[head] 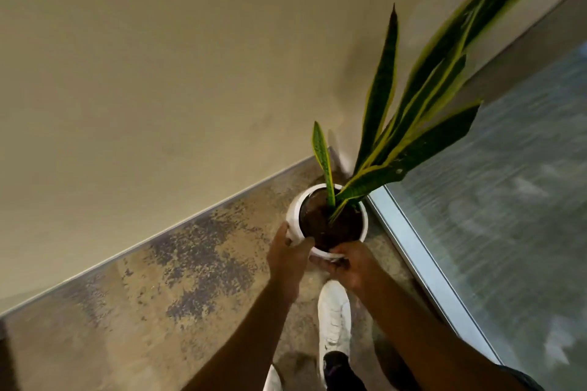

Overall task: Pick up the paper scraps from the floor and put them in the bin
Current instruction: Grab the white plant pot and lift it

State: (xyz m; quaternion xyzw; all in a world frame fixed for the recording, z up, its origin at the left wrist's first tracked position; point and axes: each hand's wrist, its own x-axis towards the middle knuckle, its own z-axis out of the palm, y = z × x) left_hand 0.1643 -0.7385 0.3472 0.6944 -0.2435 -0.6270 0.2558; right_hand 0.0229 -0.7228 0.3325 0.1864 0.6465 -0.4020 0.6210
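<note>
The mottled floor (152,282) is seen at 9 o'clock, under a beige wall (158,73). A white pot (293,213) – lifted or set down cannot be told – is gripped at its 8 o'clock rim by the left hand (287,255), fingers curled round the side, and at 6 o'clock by the right hand (347,267), fingers cupped beneath. A snake plant (381,105) is rooted in it; a white shoe (333,317) is seen below, a glass pane (508,232) at 3 o'clock.
</note>
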